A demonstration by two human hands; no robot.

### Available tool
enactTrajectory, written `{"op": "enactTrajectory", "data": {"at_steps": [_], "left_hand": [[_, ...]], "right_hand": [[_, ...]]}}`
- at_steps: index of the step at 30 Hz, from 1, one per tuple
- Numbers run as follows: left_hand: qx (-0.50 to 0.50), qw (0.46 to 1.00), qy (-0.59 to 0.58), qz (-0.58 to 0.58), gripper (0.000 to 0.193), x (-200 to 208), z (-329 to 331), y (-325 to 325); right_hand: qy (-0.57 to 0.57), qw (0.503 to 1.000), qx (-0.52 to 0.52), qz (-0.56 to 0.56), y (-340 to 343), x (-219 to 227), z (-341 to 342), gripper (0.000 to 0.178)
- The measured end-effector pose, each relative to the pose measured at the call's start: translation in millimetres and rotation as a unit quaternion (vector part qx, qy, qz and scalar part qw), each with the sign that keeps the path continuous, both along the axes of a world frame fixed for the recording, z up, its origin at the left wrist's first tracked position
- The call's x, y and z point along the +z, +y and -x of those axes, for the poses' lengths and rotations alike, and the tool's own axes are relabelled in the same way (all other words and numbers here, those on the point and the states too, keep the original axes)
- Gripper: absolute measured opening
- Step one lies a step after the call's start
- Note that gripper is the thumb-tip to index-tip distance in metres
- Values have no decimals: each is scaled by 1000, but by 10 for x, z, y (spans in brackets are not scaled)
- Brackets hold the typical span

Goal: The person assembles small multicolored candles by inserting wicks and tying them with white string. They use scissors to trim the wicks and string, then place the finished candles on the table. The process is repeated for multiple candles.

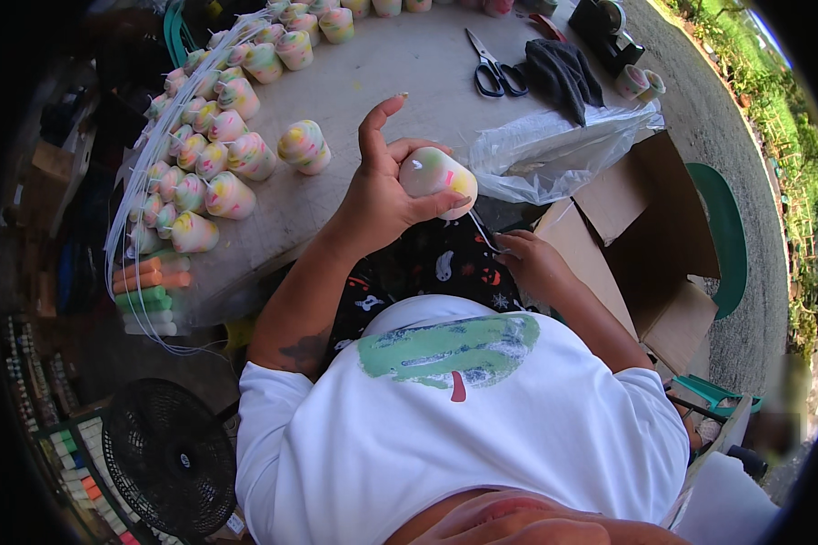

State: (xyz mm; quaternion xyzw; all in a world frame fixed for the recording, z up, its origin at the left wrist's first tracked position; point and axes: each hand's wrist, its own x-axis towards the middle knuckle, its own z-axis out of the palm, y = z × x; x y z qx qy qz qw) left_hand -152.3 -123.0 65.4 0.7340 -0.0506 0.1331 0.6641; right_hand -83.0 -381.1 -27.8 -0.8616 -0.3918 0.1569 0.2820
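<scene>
A pale votive-shaped candle (438,184), marbled in pink, yellow and green, is gripped between the thumb and fingers of my left hand (393,182), whose index finger points up. From the candle's lower side a thin white wick (482,229) runs down to my right hand (529,260). The fingertips of that hand are pinched on the wick's end, above my lap. One more marbled candle (304,147) lies apart on the table, left of my left hand. Rows of similar candles (231,196) fill the table's left side, with long white wicks (129,204) along their outer edge.
Scissors (491,73), a dark cloth (562,77) and a tape dispenser (609,32) sit at the far right of the table (382,82). A clear plastic bag (554,154) hangs over its edge by an open cardboard box (645,218). A black fan (168,459) stands lower left.
</scene>
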Motion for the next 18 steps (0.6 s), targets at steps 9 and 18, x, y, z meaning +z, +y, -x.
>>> {"op": "enactTrajectory", "data": {"at_steps": [9,18], "left_hand": [[-8,994,-98,47,106,-87,-227,-346],[10,988,9,155,69,-312,-128,-167]], "right_hand": [[44,963,14,-266,617,811,-121,90],[30,982,122,-143,683,1135,-824,55]]}}
